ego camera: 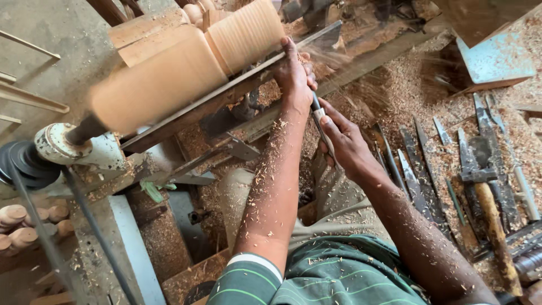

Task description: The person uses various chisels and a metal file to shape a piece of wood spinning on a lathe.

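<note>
A long round log (186,65) of pale wood lies sideways on a lathe, and its skin looks blurred and smooth. One part is plain, and the fatter part near the hands has fine lines all around it. Just below the log runs a flat dark metal bar (226,96). The left hand (294,70) rests on this bar right next to the ribbed end of the log, with its fingers curled down tight over a chisel (320,121). The chisel is thin and dark with a pale handle, and it points up toward the log. The right hand (341,141) is a bit farther from the log, closed all the way around the chisel handle. Thin wood chips fly off by the left hand, and more chips stick to both arms. At the far end of the log from the hands, a dark rod goes into a round, chipped white metal block (56,146), with a black wheel (22,164) beside it. Past the right hand, well away from the log, many long flat metal blades (418,169) lie side by side on a bed of soft sawdust (406,96). A hammer (488,209) with a rough wooden handle lies among them. Some small turned wood knobs (22,226) sit below the black wheel.
</note>
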